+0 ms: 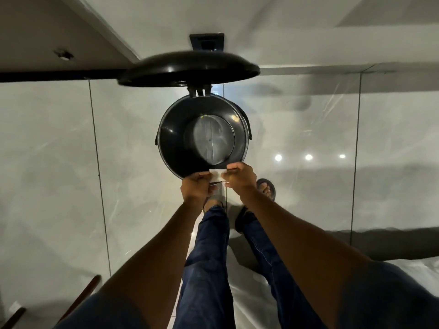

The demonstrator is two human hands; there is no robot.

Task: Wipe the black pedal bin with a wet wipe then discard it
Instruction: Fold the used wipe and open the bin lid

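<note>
Left hand [196, 185] and right hand [240, 176] each pinch the wet wipe [217, 175], apparently above the near rim of the open pedal bin [171, 138]; no legible markings.

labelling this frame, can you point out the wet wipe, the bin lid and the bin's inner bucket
wet wipe [217, 175]: head view, on the white sheet stretched between the two hands
bin lid [187, 67]: head view, on its glossy domed top
inner bucket [209, 142]: head view, on its grey bottom

Wipe [217, 173] between both hands, before the bin [171, 138] (lid [187, 67] behind)
</note>
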